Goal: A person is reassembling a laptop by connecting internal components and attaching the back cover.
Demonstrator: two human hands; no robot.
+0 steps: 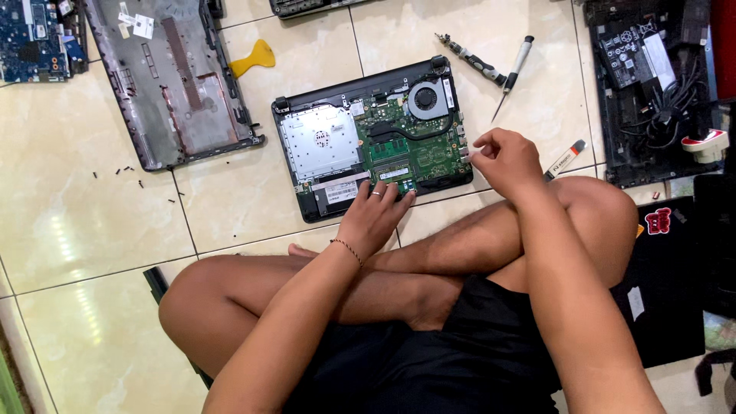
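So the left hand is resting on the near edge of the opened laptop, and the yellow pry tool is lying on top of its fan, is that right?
Not quite. In the head view the left hand does rest on the near edge of the opened laptop, but the yellow pry tool lies on the tiled floor beyond the laptop, apart from its fan.

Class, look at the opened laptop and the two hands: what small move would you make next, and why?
Probably bring the right hand back down to the laptop's right edge. Its fingertips are pinched just beside that edge, on something too small to tell, while the left hand presses flat on the front edge near the green board, steadying the base.
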